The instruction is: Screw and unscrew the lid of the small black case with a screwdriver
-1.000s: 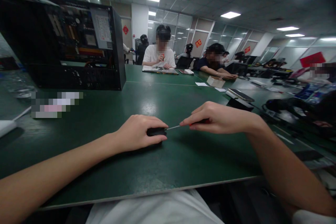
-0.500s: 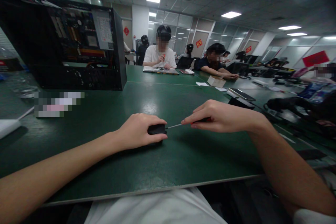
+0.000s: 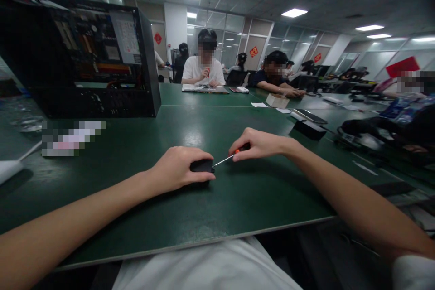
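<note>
Held on the green table [image 3: 163, 229], a small black boxy object [image 3: 201, 166] sits between the thumb and fingers of my left hand [image 3: 173, 165]. Its exact kind is hard to make out, as the fingers cover much of it. My right hand [image 3: 254, 144] is closed around the red and black handle of a screwdriver [image 3: 224, 160]. The thin metal shaft slants down leftward, and its tip meets the right end of the black object. Most of the handle is hidden by my fingers.
An open black computer case [image 3: 149, 63] stands at the back left. Far across the table, a person in white [image 3: 204, 70] and another in dark clothes [image 3: 272, 77] sit working. A small open box [image 3: 277, 100] and a black box-like item [image 3: 309, 130] lie toward the right.
My right hand has shifted left and turned, so the screwdriver now slants more steeply and more of its red part shows. The left hand keeps its hold. The view has shifted slightly.
</note>
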A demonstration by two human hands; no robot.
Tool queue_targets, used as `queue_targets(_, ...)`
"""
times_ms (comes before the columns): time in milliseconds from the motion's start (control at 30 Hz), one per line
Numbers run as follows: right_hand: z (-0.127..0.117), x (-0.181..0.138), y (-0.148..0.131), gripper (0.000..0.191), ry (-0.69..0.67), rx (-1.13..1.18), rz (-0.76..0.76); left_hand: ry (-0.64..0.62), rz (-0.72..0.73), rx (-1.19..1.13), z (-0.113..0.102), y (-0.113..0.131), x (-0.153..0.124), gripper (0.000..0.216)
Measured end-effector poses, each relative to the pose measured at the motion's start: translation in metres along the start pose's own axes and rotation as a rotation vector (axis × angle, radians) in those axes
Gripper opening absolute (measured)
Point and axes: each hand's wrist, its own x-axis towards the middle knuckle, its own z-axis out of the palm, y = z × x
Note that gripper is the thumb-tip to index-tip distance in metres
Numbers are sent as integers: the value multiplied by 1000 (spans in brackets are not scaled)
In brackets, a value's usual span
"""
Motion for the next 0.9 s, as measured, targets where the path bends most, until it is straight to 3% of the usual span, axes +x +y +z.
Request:
queue_targets(133,11,7,12,57,80,-272,-92,1,2,21,2,-1,-1,45)
queue_targets(333,12,4,8,58,305,-596,-129,15,0,67,5,-3,-3,45)
queue_targets(600,33,12,12,60,80,-89,-8,94,-36,121,12,2,2,45)
queue_targets(900,35,12,5,56,126,-147,-21,5,24,-24,-3,-10,-3,42)
